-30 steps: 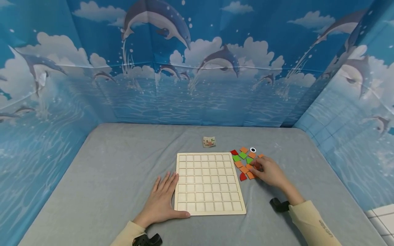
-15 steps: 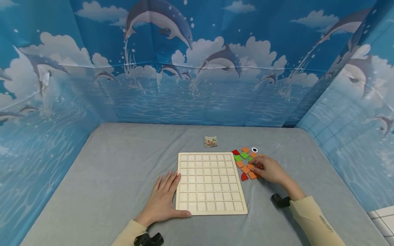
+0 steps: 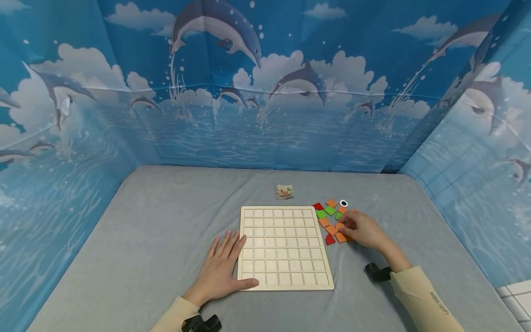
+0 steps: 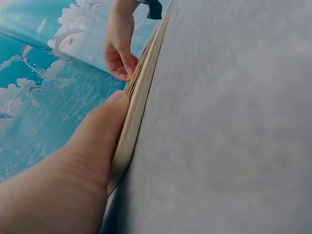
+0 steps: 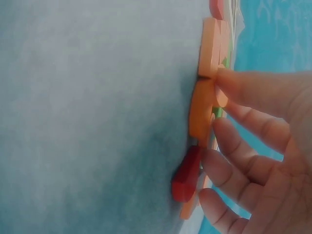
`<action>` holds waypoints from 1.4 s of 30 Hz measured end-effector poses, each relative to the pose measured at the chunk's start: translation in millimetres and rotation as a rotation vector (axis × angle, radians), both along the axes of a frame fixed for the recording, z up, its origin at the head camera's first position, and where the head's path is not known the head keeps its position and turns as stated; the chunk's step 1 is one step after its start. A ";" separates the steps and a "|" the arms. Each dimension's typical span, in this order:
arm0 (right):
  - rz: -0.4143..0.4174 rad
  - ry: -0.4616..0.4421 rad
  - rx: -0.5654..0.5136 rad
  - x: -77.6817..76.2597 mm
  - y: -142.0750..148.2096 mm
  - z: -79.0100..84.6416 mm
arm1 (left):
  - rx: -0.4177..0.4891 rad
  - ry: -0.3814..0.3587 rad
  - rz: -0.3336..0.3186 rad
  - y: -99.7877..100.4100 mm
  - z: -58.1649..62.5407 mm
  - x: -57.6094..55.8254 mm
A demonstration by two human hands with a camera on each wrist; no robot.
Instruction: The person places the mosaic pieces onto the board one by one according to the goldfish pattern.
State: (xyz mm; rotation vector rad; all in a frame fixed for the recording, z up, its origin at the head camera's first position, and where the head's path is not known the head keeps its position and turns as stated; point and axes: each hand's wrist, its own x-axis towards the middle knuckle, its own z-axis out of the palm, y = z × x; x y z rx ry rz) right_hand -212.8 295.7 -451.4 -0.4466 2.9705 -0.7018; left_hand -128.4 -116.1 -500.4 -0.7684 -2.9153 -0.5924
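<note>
A pale wooden board (image 3: 285, 249) with a grid of square recesses lies on the grey cloth. My left hand (image 3: 221, 272) rests spread along its left side, with straight fingers over the edge and the thumb on the near left corner. To the right of the board is a loose cluster of flat pieces, among them orange tiles (image 3: 331, 229), green tiles (image 3: 329, 210) and red curved pieces (image 3: 330, 239). Over this cluster my right hand (image 3: 365, 230) pinches an orange tile (image 5: 222, 95) between thumb and index finger. Its other fingers are loosely bent and cover part of the cluster.
A small printed card (image 3: 284, 192) with a coloured grid lies beyond the board. A white round piece with a black ring (image 3: 343, 203) sits at the cluster's far side. A dolphin-print curtain (image 3: 265, 129) surrounds the table's far side and both flanks.
My left thumb and fingers have slid slightly further onto the board. The right hand stays over the cluster, where an orange tile now shows at its fingertips.
</note>
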 end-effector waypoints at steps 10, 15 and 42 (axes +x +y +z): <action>-0.094 -0.085 -0.129 2.0 0.0 -1.0 | 0.009 0.006 0.019 2.0 0.0 -0.7; -0.101 -0.105 -0.160 2.4 1.6 -2.9 | 0.023 0.033 0.020 1.8 -2.9 -1.0; -0.056 -0.086 -0.298 8.3 -27.9 12.4 | -0.016 -0.047 0.037 2.1 0.0 -2.2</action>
